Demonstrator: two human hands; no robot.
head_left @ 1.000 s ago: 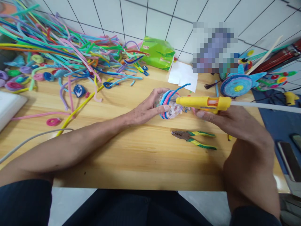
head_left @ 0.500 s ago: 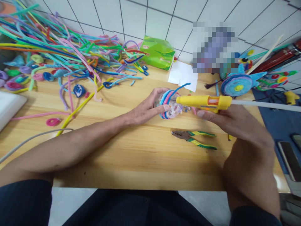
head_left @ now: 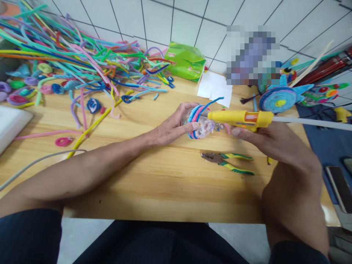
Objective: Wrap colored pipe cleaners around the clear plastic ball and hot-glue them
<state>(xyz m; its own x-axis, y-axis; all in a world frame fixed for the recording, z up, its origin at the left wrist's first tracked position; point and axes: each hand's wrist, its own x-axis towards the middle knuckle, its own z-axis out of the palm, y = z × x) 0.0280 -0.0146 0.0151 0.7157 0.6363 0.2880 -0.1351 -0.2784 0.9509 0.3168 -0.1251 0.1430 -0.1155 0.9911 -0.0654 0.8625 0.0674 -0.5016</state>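
My left hand (head_left: 184, 123) grips a clear plastic bottle piece (head_left: 205, 128), its thumb pressed along the near side. Blue and pink pipe cleaners (head_left: 194, 116) wrap around it, and one blue end sticks up to the right. A yellow hot glue gun (head_left: 239, 118) is in my right hand (head_left: 254, 137), with a long white glue stick (head_left: 313, 122) coming out of its back. The gun's nozzle meets the wrapped pipe cleaners; whether it touches them I cannot tell. Pliers (head_left: 216, 157) with yellow and green handles lie on the table below the gun.
A heap of colourful pipe cleaners (head_left: 82, 55) spreads over the back left. A green packet (head_left: 185, 62) and white paper (head_left: 216, 88) lie by the tiled wall. A blue disc-shaped craft piece (head_left: 279, 102) stands at right, near a phone (head_left: 339, 187). A grey cable (head_left: 35, 165) crosses the left side.
Almost nothing differs: the whole view has shifted very slightly, and both hands keep their hold on the bottle piece and the glue gun.
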